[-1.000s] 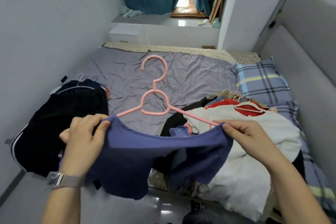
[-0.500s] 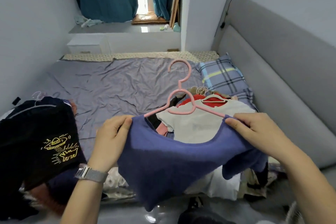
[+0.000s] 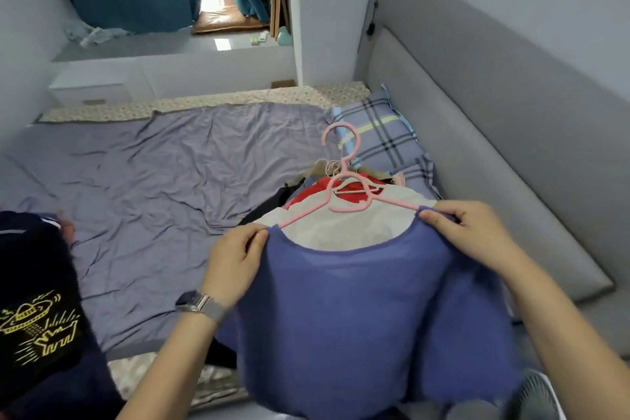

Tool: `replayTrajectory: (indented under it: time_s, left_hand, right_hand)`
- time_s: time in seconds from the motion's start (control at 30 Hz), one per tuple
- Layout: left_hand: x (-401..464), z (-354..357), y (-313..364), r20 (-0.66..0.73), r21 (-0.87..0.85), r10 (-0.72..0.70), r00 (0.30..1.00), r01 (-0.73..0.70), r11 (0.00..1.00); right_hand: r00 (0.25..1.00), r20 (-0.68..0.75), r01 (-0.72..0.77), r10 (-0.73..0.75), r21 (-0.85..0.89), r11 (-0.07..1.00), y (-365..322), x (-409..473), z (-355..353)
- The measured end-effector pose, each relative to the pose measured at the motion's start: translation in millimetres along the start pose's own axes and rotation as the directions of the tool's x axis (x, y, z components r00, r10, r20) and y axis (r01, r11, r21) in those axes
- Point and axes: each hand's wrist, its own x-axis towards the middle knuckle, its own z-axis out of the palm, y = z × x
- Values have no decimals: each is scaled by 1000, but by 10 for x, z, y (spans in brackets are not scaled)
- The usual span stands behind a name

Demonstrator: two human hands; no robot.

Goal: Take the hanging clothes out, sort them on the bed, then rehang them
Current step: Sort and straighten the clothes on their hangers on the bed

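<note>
Gripping the blue top [image 3: 358, 310] at each shoulder, left hand [image 3: 235, 262] and right hand [image 3: 467, 232] spread it over the pink hanger [image 3: 344, 187]. Best keep both shoulders level at frame centre.

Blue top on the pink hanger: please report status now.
Left hand and right hand pinch blue top at shoulders, on pink hanger. Clothes pile beneath.

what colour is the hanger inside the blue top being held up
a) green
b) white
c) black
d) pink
d: the hanger poking out of the blue top is pink, its arms running into the shoulders that the left hand and right hand each pinch.
</note>
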Motion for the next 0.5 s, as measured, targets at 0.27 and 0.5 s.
replayTrajectory:
  time_s: [0.27, 0.5]
  left_hand:
    - [913, 600, 321, -164, -30, -40, 986, 36, 999]
    - [885, 1012, 28, -88, -97, -392, 916, 384, 918]
  right_hand:
    - [997, 13, -73, 72, 231, 970, 1090, 1376, -125]
    - [956, 252, -163, 152, 27, 986, 1471, 2364, 773]
